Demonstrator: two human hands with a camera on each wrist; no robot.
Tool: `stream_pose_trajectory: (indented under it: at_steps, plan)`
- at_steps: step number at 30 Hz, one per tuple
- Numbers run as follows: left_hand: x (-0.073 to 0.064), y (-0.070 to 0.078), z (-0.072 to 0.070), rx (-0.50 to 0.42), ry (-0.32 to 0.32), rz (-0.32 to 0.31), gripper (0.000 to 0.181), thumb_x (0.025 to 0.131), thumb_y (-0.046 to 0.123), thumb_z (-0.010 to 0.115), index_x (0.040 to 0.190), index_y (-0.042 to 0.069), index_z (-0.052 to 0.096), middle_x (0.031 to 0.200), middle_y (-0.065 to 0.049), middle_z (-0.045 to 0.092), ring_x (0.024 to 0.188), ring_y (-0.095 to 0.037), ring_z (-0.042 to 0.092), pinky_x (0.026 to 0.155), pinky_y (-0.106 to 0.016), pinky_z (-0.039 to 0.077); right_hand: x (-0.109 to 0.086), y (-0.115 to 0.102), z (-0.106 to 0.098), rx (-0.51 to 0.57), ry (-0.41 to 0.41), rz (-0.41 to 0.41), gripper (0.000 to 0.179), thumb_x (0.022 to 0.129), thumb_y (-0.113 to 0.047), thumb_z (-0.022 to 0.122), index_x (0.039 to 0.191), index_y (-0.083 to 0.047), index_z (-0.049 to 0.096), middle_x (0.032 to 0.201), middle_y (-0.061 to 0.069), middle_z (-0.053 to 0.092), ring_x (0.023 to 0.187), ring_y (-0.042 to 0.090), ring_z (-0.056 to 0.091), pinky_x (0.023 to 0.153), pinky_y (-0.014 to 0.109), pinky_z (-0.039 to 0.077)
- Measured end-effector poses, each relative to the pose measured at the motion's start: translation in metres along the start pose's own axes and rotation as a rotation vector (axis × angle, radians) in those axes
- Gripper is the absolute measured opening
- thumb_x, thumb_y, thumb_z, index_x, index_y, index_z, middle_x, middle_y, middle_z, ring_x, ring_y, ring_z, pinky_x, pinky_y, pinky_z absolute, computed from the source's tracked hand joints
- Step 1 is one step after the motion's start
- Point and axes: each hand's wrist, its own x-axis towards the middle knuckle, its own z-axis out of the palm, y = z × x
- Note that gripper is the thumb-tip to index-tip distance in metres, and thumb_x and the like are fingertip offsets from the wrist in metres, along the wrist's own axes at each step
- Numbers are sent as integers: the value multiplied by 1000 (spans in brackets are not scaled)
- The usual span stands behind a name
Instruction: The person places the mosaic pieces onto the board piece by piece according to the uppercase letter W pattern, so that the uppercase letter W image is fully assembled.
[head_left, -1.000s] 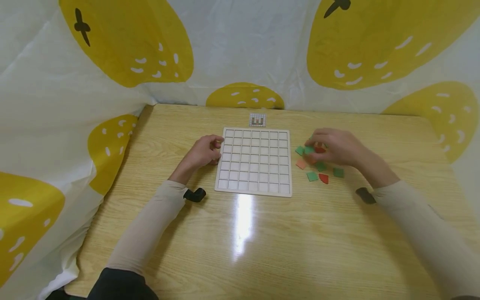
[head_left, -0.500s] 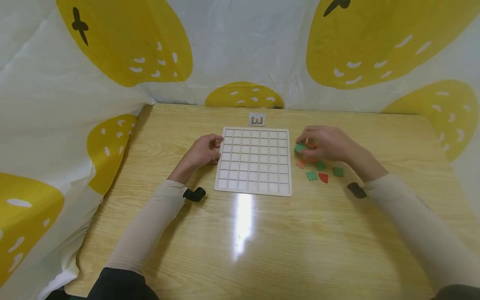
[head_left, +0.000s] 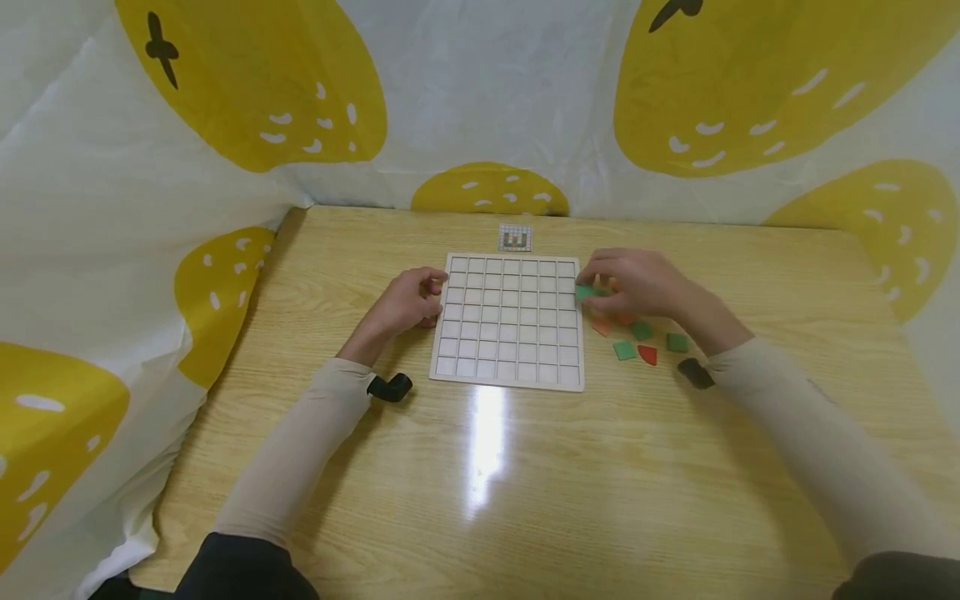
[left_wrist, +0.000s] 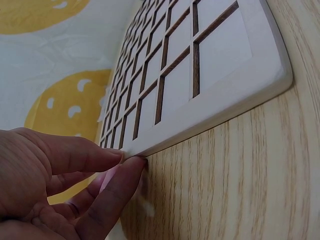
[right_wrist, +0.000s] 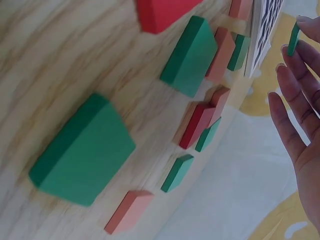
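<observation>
A pale square board (head_left: 507,387) with a grid of recessed cells lies on the wooden table. My left hand (head_left: 408,300) is at its left side, thumb and fingertips touching the edge; the left wrist view shows those fingertips (left_wrist: 131,165) close up against the board's rim. At the board's right edge, my right hand (head_left: 633,282) pinches a thin green tile (head_left: 585,292) between thumb and finger. That tile appears edge-on in the right wrist view, the other fingers of the right hand (right_wrist: 305,95) extended beside it.
Right of the board lie several loose tiles, among them a green tile (head_left: 677,342), a red rounded tile (head_left: 647,355) and a salmon tile (right_wrist: 129,211); the right hand covers some. A small pattern card (head_left: 515,237) lies behind the board. Printed cloth (head_left: 495,100) hangs beyond the table.
My right hand has moved left from the loose tiles to the board's right edge, carrying the green tile. The left hand has stayed at the board's left edge.
</observation>
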Motion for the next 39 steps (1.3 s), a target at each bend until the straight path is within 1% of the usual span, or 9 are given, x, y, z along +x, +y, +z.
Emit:
stream_pose_trajectory:
  at_steps: [6, 10, 15, 23, 36, 39]
  plan:
    - [2, -1, 0, -5, -2, -8, 54, 94, -7, 61, 145, 7, 51, 116, -14, 51, 89, -25, 55, 70, -33, 59, 6, -2, 5, 5, -9, -11, 21, 86, -26, 80, 105, -19, 77, 100, -6, 67, 84, 13, 63, 69, 35, 52]
    - [1, -1, 0, -5, -3, -3, 54, 94, -7, 61, 145, 7, 51, 116, -14, 50, 90, -25, 55, 69, -33, 59, 11, -3, 8, 12, -12, -27, 21, 85, -28, 81, 104, -19, 76, 99, -6, 68, 83, 12, 64, 69, 35, 53]
    - [1, -1, 0, 0, -1, -1, 54, 93, -7, 61, 145, 6, 51, 116, -14, 50, 89, -25, 55, 69, -32, 59, 17, -7, 12, 7, -30, -28, 23, 86, -31, 81, 105, -18, 77, 98, -6, 67, 81, 10, 64, 71, 35, 53]
    - [1, -1, 1, 1, 3, -4, 54, 93, -8, 61, 145, 7, 52, 117, -14, 51, 90, -26, 55, 70, -32, 59, 26, -15, 16, 1, -45, -38, 22, 87, -30, 79, 105, -17, 77, 98, -6, 67, 80, 10, 63, 68, 31, 51]
    - [-1, 2, 1, 8, 6, -13, 54, 93, -7, 61, 144, 7, 52, 118, -15, 51, 90, -26, 56, 71, -34, 60, 40, -18, 26, -32, -47, -62, 20, 89, -32, 76, 104, -20, 77, 100, -7, 66, 77, 10, 59, 64, 31, 49]
    - [-1, 2, 1, 10, 3, -14, 53, 94, -7, 60, 145, 7, 52, 118, -15, 51, 91, -26, 57, 72, -34, 60, 42, -19, 26, -33, -50, -57, 21, 88, -32, 76, 104, -20, 76, 101, -7, 65, 78, 9, 58, 63, 31, 49]
